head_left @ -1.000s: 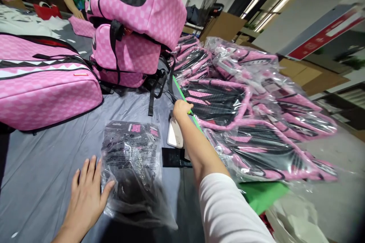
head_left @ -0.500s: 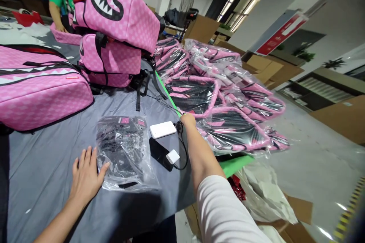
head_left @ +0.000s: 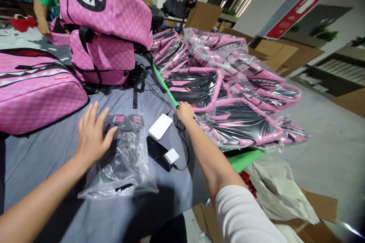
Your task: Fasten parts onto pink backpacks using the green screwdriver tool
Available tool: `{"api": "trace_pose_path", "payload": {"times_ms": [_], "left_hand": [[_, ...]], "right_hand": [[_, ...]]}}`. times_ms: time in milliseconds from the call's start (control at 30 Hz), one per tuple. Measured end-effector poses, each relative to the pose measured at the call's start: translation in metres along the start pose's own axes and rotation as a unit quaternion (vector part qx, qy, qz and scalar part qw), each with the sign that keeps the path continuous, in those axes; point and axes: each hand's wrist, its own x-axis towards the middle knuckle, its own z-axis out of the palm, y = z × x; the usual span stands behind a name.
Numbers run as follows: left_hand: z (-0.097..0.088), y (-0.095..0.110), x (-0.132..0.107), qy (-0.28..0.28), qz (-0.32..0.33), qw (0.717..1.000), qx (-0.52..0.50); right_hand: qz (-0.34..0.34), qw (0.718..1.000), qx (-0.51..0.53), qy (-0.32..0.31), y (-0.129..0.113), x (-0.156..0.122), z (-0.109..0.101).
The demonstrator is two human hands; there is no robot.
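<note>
My left hand [head_left: 92, 133] hovers with fingers spread over the top left of a clear plastic bag [head_left: 124, 159] that holds dark items and pink-labelled tags, on the grey table [head_left: 45, 152]. My right hand [head_left: 185, 111] reaches to the table's right edge and is closed at a black cable [head_left: 182, 136], beside a pile of plastic-wrapped pink and black bags [head_left: 228, 95]. Its fingers are turned away from me. A white power bank [head_left: 160, 126], a black phone [head_left: 157, 152] and a small white charger [head_left: 171, 156] lie between my arms.
Pink checked backpacks with shark-mouth prints [head_left: 108, 11] are stacked at the back, another pink backpack [head_left: 34, 91] lies at left. A person in a green top [head_left: 42, 3] works at the far end. Cardboard boxes [head_left: 310, 212] and crumpled white plastic [head_left: 273, 186] lie on the floor at right.
My left hand has lifted off the table and moved up over the clear bag. The white power bank now lies flat by the phone. My right hand stayed near the table's edge.
</note>
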Motion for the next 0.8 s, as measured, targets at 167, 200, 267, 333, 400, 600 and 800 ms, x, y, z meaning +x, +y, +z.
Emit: {"api": "trace_pose_path", "payload": {"times_ms": [167,200,267,333,400,600,800], "left_hand": [[0.07,-0.042,0.154,-0.106,0.102,0.984,0.1],[0.088,-0.052,0.18,-0.129,0.114,0.979,0.112],[0.121,-0.068,0.223,-0.173,0.141,0.966,0.129],[0.149,-0.083,0.251,-0.191,0.166,0.958,0.131],[0.168,-0.097,0.267,-0.194,0.184,0.956,0.119],[0.18,-0.128,0.296,-0.226,0.189,0.954,0.062],[0.178,-0.122,0.317,-0.197,0.202,0.954,0.099]], "right_hand": [[-0.143,0.99,-0.011,-0.001,-0.047,0.077,0.006],[-0.17,0.985,-0.009,-0.004,-0.063,0.097,0.01],[-0.21,0.978,-0.003,-0.008,-0.093,0.133,0.019],[-0.227,0.974,0.004,-0.016,-0.117,0.162,0.03],[-0.228,0.973,0.008,-0.028,-0.131,0.182,0.04],[-0.183,0.98,-0.007,-0.08,-0.122,0.196,0.048],[0.02,0.995,0.005,-0.094,-0.048,0.201,0.03]]}}
